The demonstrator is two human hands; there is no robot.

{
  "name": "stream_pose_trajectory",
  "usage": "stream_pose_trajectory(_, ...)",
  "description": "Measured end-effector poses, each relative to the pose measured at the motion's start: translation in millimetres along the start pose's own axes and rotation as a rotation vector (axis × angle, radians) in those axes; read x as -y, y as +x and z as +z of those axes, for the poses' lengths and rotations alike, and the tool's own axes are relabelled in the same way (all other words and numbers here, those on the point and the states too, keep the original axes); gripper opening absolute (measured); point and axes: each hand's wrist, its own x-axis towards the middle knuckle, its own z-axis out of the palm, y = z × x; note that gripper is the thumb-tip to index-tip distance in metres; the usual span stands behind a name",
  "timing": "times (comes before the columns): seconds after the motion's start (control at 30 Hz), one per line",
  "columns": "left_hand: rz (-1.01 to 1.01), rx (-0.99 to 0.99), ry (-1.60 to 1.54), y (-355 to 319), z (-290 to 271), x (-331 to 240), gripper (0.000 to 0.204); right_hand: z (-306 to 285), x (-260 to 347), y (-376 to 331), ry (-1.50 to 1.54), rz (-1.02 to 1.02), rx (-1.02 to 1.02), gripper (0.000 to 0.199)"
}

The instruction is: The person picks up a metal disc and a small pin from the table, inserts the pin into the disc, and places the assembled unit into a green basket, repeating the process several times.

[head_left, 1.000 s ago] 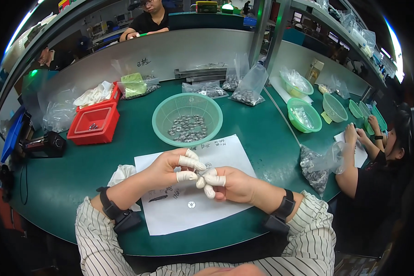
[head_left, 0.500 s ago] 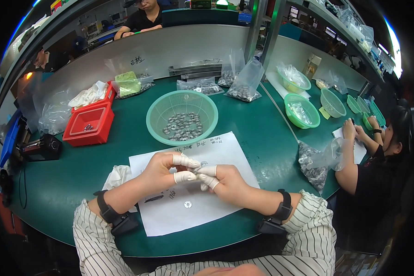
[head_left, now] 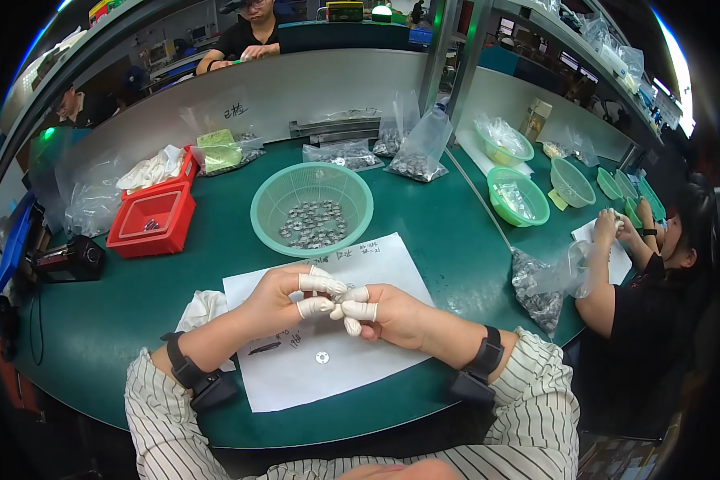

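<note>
Left hand and right hand meet fingertip to fingertip above the white paper sheet, white finger cots on the tips; whatever is pinched between them is too small to tell — grip state cannot be determined; a small metal washer lies on the sheet just below the hands; the green basket of metal parts stands beyond the sheet.

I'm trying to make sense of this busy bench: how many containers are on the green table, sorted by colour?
Green mesh baskets: 6, the big one in front of the hands, one to its right, one behind that, one farther right, two small ones at the far right.
Red trays: 2.
Total: 8.
</note>
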Motion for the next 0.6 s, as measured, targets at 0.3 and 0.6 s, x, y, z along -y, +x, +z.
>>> stream_pose_trajectory(0.3, -0.110, -0.089, 0.041, -3.5, 6.3, -4.2, 0.025, 8.1, -6.0, 0.0, -0.747, -0.459, -0.323, 0.016)
stream_pose_trajectory(0.6, -0.094, -0.062, 0.099, 1.2, 3.8, -7.1, 0.025, 5.4, -6.1, 2.3, -0.593, -0.300, -0.286, 0.020)
